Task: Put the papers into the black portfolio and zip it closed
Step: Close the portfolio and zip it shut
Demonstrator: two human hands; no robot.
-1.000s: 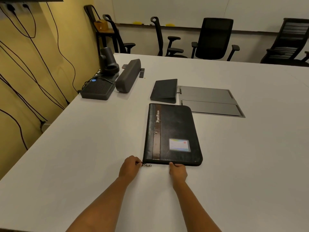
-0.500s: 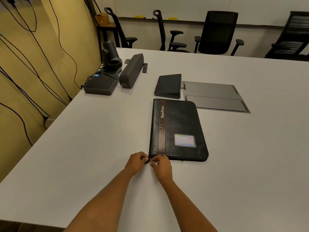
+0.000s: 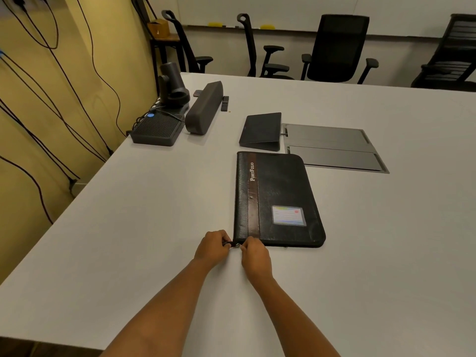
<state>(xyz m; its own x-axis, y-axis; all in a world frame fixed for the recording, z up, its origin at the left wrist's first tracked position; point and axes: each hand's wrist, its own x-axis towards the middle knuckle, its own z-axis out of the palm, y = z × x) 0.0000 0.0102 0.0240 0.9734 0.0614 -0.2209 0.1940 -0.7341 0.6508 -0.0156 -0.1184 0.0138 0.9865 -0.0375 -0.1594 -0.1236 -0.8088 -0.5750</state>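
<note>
Lying flat: the black portfolio (image 3: 277, 199) rests closed on the white table (image 3: 154, 215), spine to the left, its near left corner just in front of both hands.
Left hand (image 3: 212, 247): curled shut, fingertips pinching a small dark tab at the portfolio's near left corner.
Right hand (image 3: 255, 256): curled shut beside the left one, fingertips on the small metal zipper pull (image 3: 236, 245) between the two hands.
Cover: a brown strip runs its length with the word "PortFolio", and a clear card pocket (image 3: 288, 215) sits toward the near right.
Papers: none in sight outside the portfolio.
Behind it: a dark tilted tablet stand (image 3: 261, 131), touching or nearly touching the far edge; grey floor-box lids (image 3: 332, 148) set into the table to the right.
Far left: a long speaker bar (image 3: 204, 106), a camera (image 3: 172, 85) and a black box (image 3: 157, 130) with a blue light.
</note>
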